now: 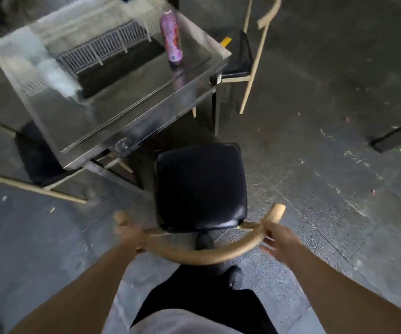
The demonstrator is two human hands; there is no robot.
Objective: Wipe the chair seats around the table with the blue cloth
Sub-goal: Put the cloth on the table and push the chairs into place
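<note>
— Hands first: where are they?

— Both on the curved wooden backrest [202,255] of the nearest chair. The left hand [131,233] wraps the rail near its left end, the right hand [279,237] grips near its right end, fingers curled round the wood.

— And the seat?

— The black padded seat [200,186] lies just beyond the rail, bare, at the near corner of the table [127,109].

— Blue cloth?

— I cannot see it anywhere; both hands hold only the rail.

— What's on the tabletop?

— A pink bottle [170,36] stands upright towards the far right edge; the glossy top mirrors a railing. It is all blurred.

— Other chairs?

— One chair at the left edge [38,165], its seat tucked partly under; another chair at the far right corner [241,59], something yellow at its seat, too small to tell.
</note>
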